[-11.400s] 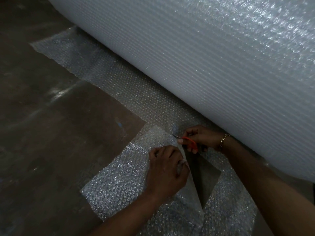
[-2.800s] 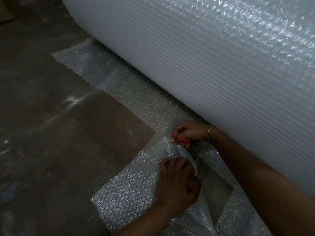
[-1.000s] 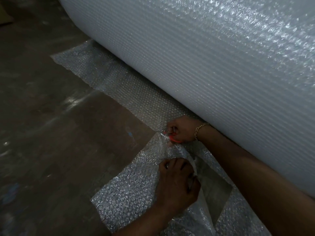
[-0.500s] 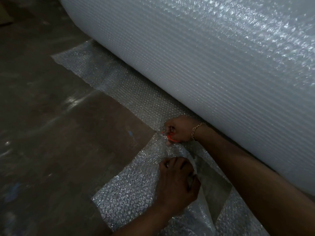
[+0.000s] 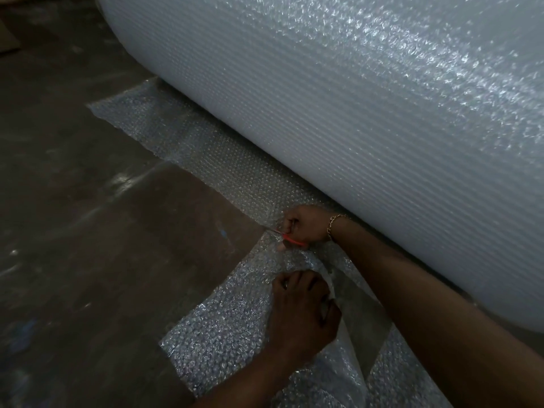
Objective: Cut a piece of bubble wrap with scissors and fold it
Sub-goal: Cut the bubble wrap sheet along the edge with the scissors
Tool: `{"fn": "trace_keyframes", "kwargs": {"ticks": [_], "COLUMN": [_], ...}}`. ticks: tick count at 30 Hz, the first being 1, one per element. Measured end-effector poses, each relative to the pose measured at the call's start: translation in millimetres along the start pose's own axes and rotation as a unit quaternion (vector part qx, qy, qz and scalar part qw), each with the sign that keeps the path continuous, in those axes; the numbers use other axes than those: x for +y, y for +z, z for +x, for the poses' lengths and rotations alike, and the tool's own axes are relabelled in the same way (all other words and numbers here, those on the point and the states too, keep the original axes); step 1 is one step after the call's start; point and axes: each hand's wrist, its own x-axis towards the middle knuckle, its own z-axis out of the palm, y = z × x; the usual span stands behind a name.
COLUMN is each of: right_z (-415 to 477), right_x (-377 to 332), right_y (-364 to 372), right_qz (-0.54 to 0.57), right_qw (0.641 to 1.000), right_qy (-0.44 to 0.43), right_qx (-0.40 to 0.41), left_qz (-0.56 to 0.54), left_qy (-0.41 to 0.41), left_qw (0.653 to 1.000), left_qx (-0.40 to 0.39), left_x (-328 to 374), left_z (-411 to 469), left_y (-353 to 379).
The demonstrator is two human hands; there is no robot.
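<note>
A huge roll of bubble wrap (image 5: 353, 119) lies across the floor, and a sheet from it (image 5: 212, 160) spreads flat toward me. My right hand (image 5: 306, 223) is closed around orange-handled scissors (image 5: 290, 240), whose blades point left at the sheet's left edge. A partly cut flap of bubble wrap (image 5: 217, 328) lies lower down. My left hand (image 5: 300, 316) grips the flap's raised cut edge. Between the flap and the roll, bare floor shows through a gap (image 5: 362, 325).
Dark, shiny concrete floor (image 5: 88, 260) fills the left half of the view. The roll blocks the whole right and upper side. A piece of cardboard (image 5: 7, 36) shows at the far upper left edge.
My right hand has worked the scissors leftward along the cut, from mid-sheet to the sheet's left edge. My left hand keeps holding the flap's edge in nearly the same spot.
</note>
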Motion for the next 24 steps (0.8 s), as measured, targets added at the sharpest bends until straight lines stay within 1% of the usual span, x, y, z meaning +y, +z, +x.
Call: {"fn": "trace_keyframes", "kwargs": {"ticks": [2, 7, 10, 13, 16, 19, 24], "right_z": [-10.8, -41.1, -66.5, -94.8, -131.8, -171.9, -219.3], "right_x": [0.0, 10.4, 21.2, 37.1, 42.5, 40.7, 38.2], "right_y": [-3.2, -7.7, 0.2, 15.7, 32.4, 51.7, 85.7], "right_qz": [0.058, 0.105, 0.160, 0.221, 0.294, 0.367, 0.437], "right_qw": [0.998, 0.994, 0.986, 0.970, 0.945, 0.909, 0.859], "right_qy": [0.012, 0.024, 0.038, 0.040, 0.060, 0.089, 0.128], "right_qx": [-0.018, 0.005, 0.036, 0.092, 0.132, 0.178, 0.235], "left_qz": [0.008, 0.028, 0.047, 0.057, 0.059, 0.067, 0.078], "left_qy": [0.000, 0.001, -0.002, -0.005, -0.009, -0.019, -0.018], "left_qw": [1.000, 1.000, 0.999, 0.998, 0.997, 0.996, 0.994], "left_qx": [-0.001, -0.003, -0.018, -0.033, -0.049, -0.054, -0.072], "left_x": [-0.9, -1.3, -1.0, -2.0, -1.1, 2.2, 1.7], "left_z": [-0.1, -0.6, -1.0, 0.2, 2.1, 3.1, 2.1], "left_y": [1.1, 2.3, 2.3, 2.2, -2.4, -4.8, -3.7]}}
